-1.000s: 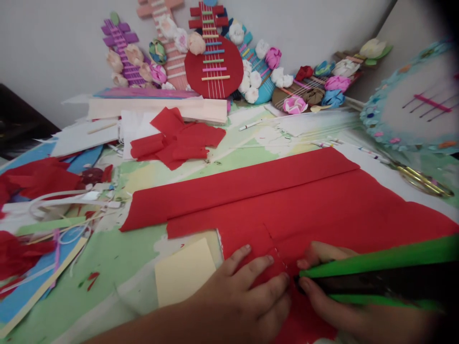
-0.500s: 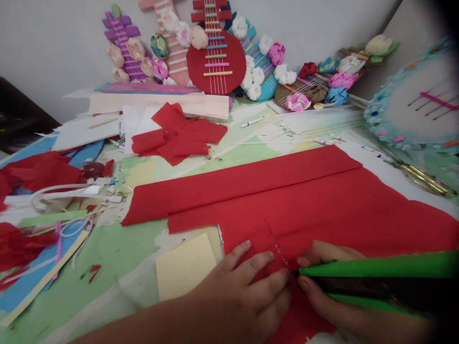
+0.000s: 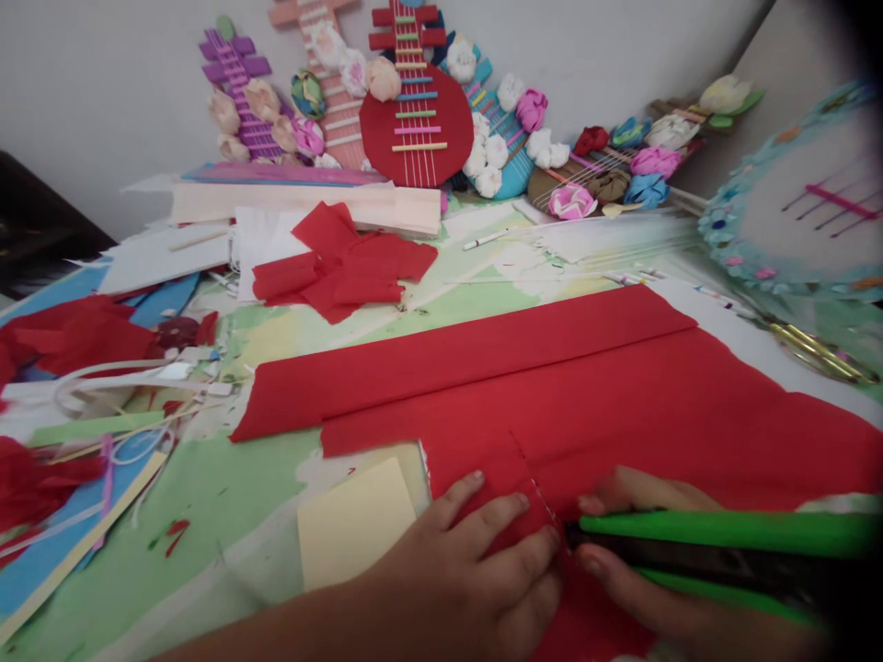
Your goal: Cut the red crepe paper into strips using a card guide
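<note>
A large sheet of red crepe paper [image 3: 621, 405] lies folded across the table. My left hand [image 3: 475, 561] presses flat on its near left corner, fingers spread. My right hand [image 3: 641, 588] grips a green-and-black stapler [image 3: 724, 547] whose nose meets the paper right beside my left fingertips. A short row of staples [image 3: 542, 496] runs along the paper's seam just above the tool's tip. A pale yellow card [image 3: 355, 524] lies left of my left hand.
Cut red paper pieces [image 3: 345, 262] lie further back. Paper guitars with paper flowers [image 3: 414, 101] lean on the wall. A round blue-trimmed craft [image 3: 800, 207] stands at right, gold scissors [image 3: 818, 354] beneath it. Scraps and strips [image 3: 103, 395] clutter the left side.
Both hands stay in nearly the same spot. The stapler's green top has dropped a little lower and flatter over the paper, and the view shifted slightly.
</note>
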`<move>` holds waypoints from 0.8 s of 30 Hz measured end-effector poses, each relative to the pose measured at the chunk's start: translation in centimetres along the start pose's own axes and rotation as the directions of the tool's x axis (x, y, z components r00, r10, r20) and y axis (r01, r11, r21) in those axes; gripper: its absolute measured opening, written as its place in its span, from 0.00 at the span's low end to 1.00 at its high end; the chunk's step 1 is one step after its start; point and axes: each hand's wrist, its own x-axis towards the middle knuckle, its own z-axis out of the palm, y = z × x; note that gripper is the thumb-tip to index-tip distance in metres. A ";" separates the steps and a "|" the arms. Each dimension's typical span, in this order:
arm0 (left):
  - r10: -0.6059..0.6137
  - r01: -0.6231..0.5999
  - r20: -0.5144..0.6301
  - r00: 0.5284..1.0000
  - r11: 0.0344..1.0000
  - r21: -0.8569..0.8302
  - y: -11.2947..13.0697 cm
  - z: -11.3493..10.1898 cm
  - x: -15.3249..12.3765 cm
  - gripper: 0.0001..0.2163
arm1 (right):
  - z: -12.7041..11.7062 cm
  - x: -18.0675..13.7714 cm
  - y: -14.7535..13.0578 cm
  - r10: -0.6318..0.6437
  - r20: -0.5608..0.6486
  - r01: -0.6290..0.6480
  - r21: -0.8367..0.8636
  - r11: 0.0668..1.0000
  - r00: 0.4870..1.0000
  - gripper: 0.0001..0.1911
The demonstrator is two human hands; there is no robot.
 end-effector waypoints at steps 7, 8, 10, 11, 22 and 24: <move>-0.008 0.007 -0.040 0.999 1.000 -0.025 -0.2 0.0 0.2 0.09 | -0.5 -0.3 0.0 -0.023 0.080 0.019 0.046 0.999 0.997 0.04; -0.009 0.008 -0.037 0.999 1.000 -0.024 -0.2 0.0 0.2 0.09 | -0.4 -0.4 0.1 -0.017 0.056 0.016 0.024 1.000 0.998 0.04; -0.013 0.012 -0.039 0.999 1.000 -0.023 -0.2 0.1 0.2 0.09 | -0.2 -0.5 0.4 -0.006 0.010 0.006 -0.006 1.000 1.000 0.04; -0.015 0.014 -0.038 0.999 1.000 -0.025 -0.2 0.1 0.2 0.08 | -0.1 -0.5 0.5 -0.006 0.005 0.006 -0.014 1.000 1.000 0.04; 0.003 -0.003 -0.005 1.000 1.000 -0.016 -0.1 0.0 0.0 0.10 | -0.2 -0.5 1.0 -0.043 0.114 0.044 -0.007 0.999 0.993 0.03; 0.004 -0.004 0.005 1.000 1.000 -0.006 0.0 0.0 0.0 0.09 | -0.1 -0.7 1.2 -0.061 0.121 0.064 -0.028 0.998 0.991 0.03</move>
